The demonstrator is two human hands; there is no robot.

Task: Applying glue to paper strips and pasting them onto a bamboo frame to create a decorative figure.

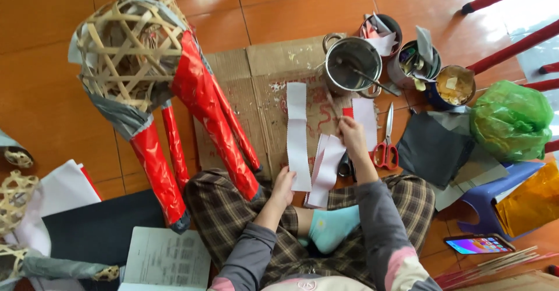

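fingers of the left hand (283, 187) pressed flat on the near end of a long white paper strip (297, 135); fingers of the right hand (351, 132) pinched together on a thin brush handle (333, 106).
strip lies lengthwise on the cardboard sheet (256, 81) on the floor, with more pale pieces (325, 169) just beside it. judged very light, limp and easily torn or creased, likely tacky once glued; best held down by flat fingertips at an end or lifted by an edge. metal pot (352, 65) and red-handled scissors (385, 145) stand near; a red-wrapped bamboo frame (151, 75) stands to the left.
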